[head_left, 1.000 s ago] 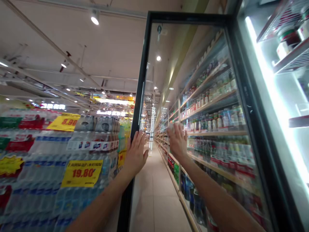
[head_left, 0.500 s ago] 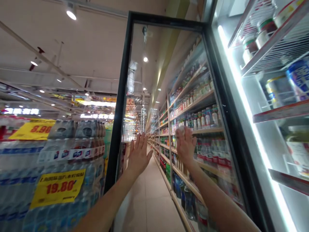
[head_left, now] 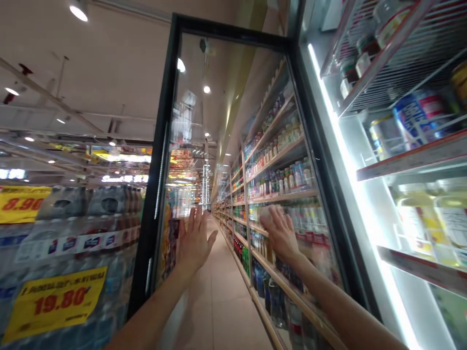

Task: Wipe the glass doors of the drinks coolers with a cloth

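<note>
A tall glass door [head_left: 233, 31] in a black frame stands swung open in front of me, with shelves of drinks showing through its pane. My left hand [head_left: 193, 240] lies flat against the glass, fingers spread and holding nothing. To its right, my right hand [head_left: 282, 233] is at the same pane, slightly blurred. Under its fingers is a small pale cloth [head_left: 269, 217], crumpled and pressed to the glass; whether it is fabric or tissue is hard to make out.
Right of the door is the lit fridge, its wire shelves [head_left: 412, 165] holding bottles and cans. On the left rise shrink-wrapped bottle packs [head_left: 91, 218] with a yellow price sign [head_left: 54, 301]. A tiled aisle floor [head_left: 215, 291] runs away behind the glass.
My right hand has moved slightly down on the pane with the cloth, its wrist now more tilted. The left hand stays flat on the glass. The view has turned a little right.
</note>
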{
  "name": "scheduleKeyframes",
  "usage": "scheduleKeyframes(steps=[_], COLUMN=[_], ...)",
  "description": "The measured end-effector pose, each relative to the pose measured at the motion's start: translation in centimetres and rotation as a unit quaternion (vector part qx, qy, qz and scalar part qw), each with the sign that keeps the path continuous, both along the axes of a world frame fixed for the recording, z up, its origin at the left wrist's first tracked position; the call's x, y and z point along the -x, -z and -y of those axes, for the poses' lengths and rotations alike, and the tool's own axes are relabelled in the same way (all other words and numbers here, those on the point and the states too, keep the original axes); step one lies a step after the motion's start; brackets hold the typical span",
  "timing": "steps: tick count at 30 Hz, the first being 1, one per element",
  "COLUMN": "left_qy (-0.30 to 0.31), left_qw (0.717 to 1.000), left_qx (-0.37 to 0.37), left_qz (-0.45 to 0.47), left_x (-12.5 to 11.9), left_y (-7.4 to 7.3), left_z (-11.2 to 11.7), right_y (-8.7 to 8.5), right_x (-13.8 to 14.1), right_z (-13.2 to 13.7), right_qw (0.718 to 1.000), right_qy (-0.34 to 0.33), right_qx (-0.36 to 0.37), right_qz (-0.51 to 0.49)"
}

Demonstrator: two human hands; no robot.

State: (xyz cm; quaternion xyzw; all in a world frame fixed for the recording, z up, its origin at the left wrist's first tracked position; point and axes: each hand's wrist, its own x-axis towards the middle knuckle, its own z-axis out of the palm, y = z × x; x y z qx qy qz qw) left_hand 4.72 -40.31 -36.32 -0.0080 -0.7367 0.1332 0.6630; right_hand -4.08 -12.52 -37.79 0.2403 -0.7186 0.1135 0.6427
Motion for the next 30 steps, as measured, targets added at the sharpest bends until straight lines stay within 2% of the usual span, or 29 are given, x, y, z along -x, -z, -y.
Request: scheduleKeyframes(steps=[1,2,5,6,7,8,10,11,12,13,15,16,17,18,19,20,21,22,23,25,26,27,30], left_qy=[0.0,0.001,0.007,0.008,0.01,0.01,0.011,0.012,0.012,0.014,0.019,0.022,0.025,0.029,0.032,0.036,0.04,0.044,0.047,0.051,0.052,0.053,0.057], left_qw=[1.0,1.0,1.0,1.0,1.0,1.0,1.0,1.0,1.0,1.0,1.0,0.999,0.999,0.999,0.999,0.998,0.998,0.998,0.997,0.997,0.997,0.997,0.997], left_qx=[0.002,0.004,0.004,0.004,0.003,0.002,-0.003,-0.005,-0.007,-0.008,-0.011,-0.014,-0.017,-0.021,-0.024,-0.027,-0.029,-0.031,-0.032,-0.032,-0.032,-0.032,-0.028], left_qz=[-0.001,-0.002,-0.006,-0.007,-0.009,-0.009,-0.002,0.005,0.01,0.015,0.02,0.023,0.026,0.031,0.036,0.039,0.042,0.044,0.046,0.046,0.045,0.044,0.048], left_x=[0.1,0.1,0.2,0.2,0.2,0.2,0.0,-0.1,-0.2,-0.3,-0.4,-0.4,-0.4,-0.4,-0.4,-0.4,-0.4,-0.3,-0.3,-0.4,-0.4,-0.4,-0.6], left_y=[0.0,0.0,0.0,0.0,0.0,-0.1,0.0,0.0,0.0,0.0,0.1,0.1,0.2,0.2,0.3,0.3,0.3,0.3,0.3,0.3,0.3,0.3,0.5], left_z=[0.0,0.0,0.0,0.0,0.0,0.0,0.0,0.0,0.0,-0.1,-0.2,-0.3,-0.3,-0.3,-0.4,-0.4,-0.3,-0.3,-0.3,-0.4,-0.4,-0.5,-0.5], right_y=[0.1,0.1,-0.5,-0.6,-0.7,-0.6,-0.5,-0.4,-0.4,-0.3,-0.1,0.1,0.4,0.7,1.0,1.3,1.5,1.6,1.7,1.7,1.8,2.0,2.9], right_x=[0.0,-0.1,-0.2,-0.2,-0.3,-0.4,-0.5,-0.3,-0.1,0.1,0.6,0.7,0.7,0.6,0.4,0.3,0.1,0.1,0.1,0.2,0.3,0.4,0.6], right_z=[0.1,0.3,1.1,1.5,1.9,2.2,2.3,2.0,1.5,0.9,-0.4,-0.8,-1.1,-1.2,-1.3,-1.3,-1.3,-1.4,-1.5,-2.0,-2.3,-2.5,-3.5], right_qw=[1.0,1.0,0.983,0.981,0.988,0.997,0.997,0.996,0.999,0.999,0.976,0.964,0.963,0.975,0.991,0.999,0.999,0.999,0.999,0.982,0.97,0.971,0.997], right_qy=[-0.004,0.001,0.042,0.043,0.032,0.013,-0.019,-0.022,-0.017,-0.005,0.022,0.029,0.029,0.023,0.011,-0.004,-0.015,-0.017,-0.01,0.022,0.031,0.028,-0.008], right_qx=[-0.03,-0.009,0.181,0.191,0.148,0.071,-0.066,-0.078,-0.041,0.037,0.214,0.263,0.265,0.216,0.129,0.034,-0.03,-0.04,0.007,0.179,0.232,0.227,0.048], right_qz=[-0.007,-0.008,0.004,0.004,-0.002,-0.013,-0.031,-0.03,-0.021,-0.004,0.029,0.037,0.038,0.036,0.031,0.027,0.026,0.03,0.037,0.054,0.061,0.064,0.06])
